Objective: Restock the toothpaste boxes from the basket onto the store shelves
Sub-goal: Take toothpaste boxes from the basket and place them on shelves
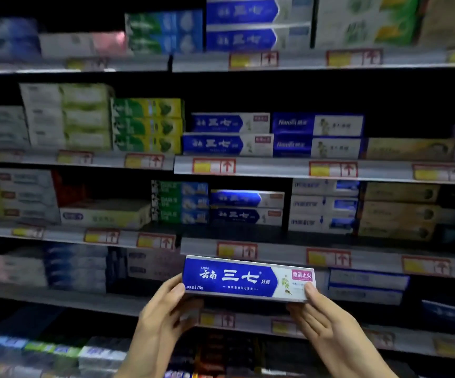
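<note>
Your left hand (pixel 166 309) and right hand (pixel 327 320) each grip an end of the blue-and-white toothpaste box (pixel 245 278), held level before the shelves; lift it over the price-tag rail (pixel 275 251) and slide it squarely into the dark gap above the matching stack (pixel 245 207).

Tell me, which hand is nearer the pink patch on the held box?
Right. The right hand grips the box just below the pink patch; the left hand holds the opposite, blue end.
</note>
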Motion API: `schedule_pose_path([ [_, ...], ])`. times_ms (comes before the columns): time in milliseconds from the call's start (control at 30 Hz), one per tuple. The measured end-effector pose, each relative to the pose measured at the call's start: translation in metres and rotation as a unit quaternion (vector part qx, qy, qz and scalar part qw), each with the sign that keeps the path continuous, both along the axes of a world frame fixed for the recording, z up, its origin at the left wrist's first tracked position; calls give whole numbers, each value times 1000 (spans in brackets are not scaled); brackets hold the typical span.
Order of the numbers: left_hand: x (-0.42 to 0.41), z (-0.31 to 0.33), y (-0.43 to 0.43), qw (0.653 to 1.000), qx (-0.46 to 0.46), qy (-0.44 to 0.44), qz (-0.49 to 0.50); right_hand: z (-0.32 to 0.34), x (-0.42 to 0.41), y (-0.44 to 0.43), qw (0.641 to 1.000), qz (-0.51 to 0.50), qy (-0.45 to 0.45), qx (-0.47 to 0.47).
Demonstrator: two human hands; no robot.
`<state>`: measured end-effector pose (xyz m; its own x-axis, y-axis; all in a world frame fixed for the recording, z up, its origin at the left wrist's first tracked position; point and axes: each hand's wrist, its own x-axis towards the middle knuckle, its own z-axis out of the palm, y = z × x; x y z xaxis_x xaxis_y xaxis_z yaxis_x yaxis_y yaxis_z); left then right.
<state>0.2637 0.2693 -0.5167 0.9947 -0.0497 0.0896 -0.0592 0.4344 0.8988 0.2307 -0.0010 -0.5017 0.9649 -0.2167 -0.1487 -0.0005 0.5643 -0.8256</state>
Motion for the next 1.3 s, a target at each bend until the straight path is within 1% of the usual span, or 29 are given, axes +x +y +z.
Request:
schedule_pose_path([
  [233,24,78,17,997,17,-70,22,82,20,7,996,7,-94,-9],
  [333,31,107,22,994,39,-97,25,111,27,8,993,-5,-119,-11],
  [400,33,126,25,991,57,-116,46,129,31,8,991,-9,-135,-18],
  [600,52,172,34,970,134,-172,104,175,40,7,981,-23,-179,-72],
  [733,74,198,36,956,162,-198,143,202,48,9,971,-30,-213,-106],
  [933,107,226,34,939,198,-230,164,233,66,11,954,-57,-256,-142],
  [1067,128,241,27,926,208,-245,199,246,91,10,940,-83,-266,-196],
  [1233,158,260,16,930,172,-231,230,262,136,3,913,-135,-260,-285],
  [1300,169,266,12,925,173,-231,245,267,154,-1,903,-155,-258,-307],
])
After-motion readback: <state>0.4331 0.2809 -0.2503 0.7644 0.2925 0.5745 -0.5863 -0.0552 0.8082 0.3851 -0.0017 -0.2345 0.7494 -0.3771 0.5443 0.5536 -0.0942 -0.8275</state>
